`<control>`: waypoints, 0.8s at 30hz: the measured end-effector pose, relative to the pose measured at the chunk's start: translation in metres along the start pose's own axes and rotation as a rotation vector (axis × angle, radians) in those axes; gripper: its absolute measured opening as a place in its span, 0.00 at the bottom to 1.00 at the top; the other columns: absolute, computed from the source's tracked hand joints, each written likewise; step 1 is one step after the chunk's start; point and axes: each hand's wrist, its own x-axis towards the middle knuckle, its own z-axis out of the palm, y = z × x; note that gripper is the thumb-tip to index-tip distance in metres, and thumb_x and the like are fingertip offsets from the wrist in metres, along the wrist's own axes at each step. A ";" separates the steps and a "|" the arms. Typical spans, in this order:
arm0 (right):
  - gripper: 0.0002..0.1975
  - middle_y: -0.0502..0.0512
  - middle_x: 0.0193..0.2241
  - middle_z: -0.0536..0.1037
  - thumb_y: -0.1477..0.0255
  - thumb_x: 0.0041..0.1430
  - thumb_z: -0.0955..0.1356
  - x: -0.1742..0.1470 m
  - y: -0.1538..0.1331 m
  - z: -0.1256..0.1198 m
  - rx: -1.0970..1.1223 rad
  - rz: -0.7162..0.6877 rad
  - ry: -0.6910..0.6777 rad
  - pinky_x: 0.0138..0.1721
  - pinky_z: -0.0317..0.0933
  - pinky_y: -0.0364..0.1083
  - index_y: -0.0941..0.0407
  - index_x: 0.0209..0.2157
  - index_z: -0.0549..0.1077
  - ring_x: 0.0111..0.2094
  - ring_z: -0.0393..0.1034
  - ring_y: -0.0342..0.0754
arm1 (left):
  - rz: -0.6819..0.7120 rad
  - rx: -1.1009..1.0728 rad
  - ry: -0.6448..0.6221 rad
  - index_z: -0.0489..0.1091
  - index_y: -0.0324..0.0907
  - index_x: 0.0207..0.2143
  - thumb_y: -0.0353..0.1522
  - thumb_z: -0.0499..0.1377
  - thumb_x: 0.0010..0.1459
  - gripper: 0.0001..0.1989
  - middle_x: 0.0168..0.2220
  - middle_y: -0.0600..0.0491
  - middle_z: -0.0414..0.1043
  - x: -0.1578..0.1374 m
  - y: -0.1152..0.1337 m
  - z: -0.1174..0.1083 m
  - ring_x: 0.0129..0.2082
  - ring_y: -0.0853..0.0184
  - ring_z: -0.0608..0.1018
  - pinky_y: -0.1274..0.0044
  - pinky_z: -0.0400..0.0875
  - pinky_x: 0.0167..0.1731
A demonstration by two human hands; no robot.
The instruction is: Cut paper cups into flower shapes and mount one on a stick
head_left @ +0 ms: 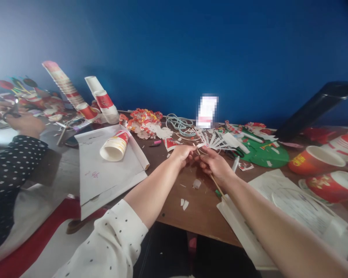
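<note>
My left hand (184, 155) and my right hand (217, 164) are close together over the middle of the table, both with fingers pinched. Between them is a white paper piece cut into strips (217, 142), which fan out beyond my fingertips. A thin wooden stick (217, 186) runs from my right hand down toward me. My left fingertips grip the near end of the paper; the exact hold is partly hidden. Below my hands lie a small clear lump (196, 183) and white paper scraps (184, 204).
A paper cup (113, 149) lies on a white board (104, 185) at left. Stacked cups (66, 87) lean behind it. Red paper cups (316, 159) and papers (298, 204) are at right, near a green disc (266, 152). A co-worker's hands (26, 121) hold scissors (13, 112).
</note>
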 end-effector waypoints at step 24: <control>0.21 0.50 0.20 0.73 0.66 0.48 0.70 0.011 0.014 -0.008 -0.200 -0.103 0.068 0.12 0.44 0.38 0.58 0.45 0.74 0.13 0.54 0.37 | 0.034 -0.008 -0.004 0.63 0.36 0.20 0.25 0.63 0.49 0.11 0.13 0.59 0.56 -0.003 -0.002 0.002 0.11 0.79 0.58 0.83 0.50 0.13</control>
